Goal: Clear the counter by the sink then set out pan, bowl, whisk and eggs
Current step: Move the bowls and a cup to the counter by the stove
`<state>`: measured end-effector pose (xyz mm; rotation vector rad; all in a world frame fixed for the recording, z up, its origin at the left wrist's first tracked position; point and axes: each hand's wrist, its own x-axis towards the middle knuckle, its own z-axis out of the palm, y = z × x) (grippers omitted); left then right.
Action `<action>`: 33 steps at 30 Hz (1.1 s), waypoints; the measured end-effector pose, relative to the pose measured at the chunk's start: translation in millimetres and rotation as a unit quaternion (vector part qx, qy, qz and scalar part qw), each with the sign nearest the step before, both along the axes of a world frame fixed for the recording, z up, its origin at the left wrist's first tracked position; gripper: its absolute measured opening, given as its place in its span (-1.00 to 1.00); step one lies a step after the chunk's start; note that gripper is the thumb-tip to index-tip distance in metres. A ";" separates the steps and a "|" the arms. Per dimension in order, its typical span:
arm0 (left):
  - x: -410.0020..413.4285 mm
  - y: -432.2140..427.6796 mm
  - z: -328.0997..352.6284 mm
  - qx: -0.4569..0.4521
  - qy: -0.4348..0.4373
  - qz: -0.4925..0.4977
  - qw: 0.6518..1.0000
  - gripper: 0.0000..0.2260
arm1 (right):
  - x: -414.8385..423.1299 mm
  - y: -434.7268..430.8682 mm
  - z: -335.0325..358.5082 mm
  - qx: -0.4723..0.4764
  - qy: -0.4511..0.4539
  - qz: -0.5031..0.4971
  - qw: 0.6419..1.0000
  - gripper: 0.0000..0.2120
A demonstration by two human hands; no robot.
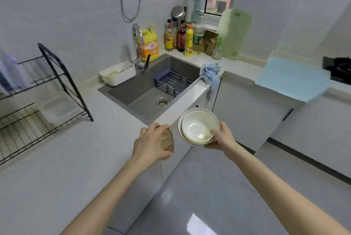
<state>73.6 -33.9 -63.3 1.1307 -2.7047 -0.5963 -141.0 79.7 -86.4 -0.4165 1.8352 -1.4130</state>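
Fig.: my L hand (150,140) curls round glass dish (167,139) at counter (76,158) edge; R hand (222,138) pinches stacked bowls (197,125) by rim, off counter. Risk: tilt w/ thin grip, top bowl slides out.

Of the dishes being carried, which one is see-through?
The brownish glass bowl gripped from above by the left hand; the two stacked bowls held in the right hand are opaque white.

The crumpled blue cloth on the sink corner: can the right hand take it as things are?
Probably not yet. The right hand holds two stacked white bowls, so its fingers are busy; the path to the crumpled blue cloth looks free.
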 end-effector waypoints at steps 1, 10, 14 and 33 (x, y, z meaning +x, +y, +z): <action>-17.6 4.3 0.1 0.000 -0.001 -0.012 1.000 -0.22 | -15.7 9.7 -0.3 -0.001 -0.002 -0.016 1.000 -0.71; -209.5 57.8 -2.4 0.008 0.016 -0.130 0.991 -0.24 | -170.6 112.8 5.9 -0.016 -0.011 -0.143 0.990 -0.70; -288.1 80.6 -4.2 0.011 0.009 -0.188 0.982 -0.23 | -224.8 158.1 6.9 -0.023 -0.007 -0.200 0.980 -0.69; -642.6 188.8 -0.7 0.004 -0.012 -0.435 0.900 -0.23 | -456.4 311.8 7.5 -0.048 -0.018 -0.425 0.904 -0.70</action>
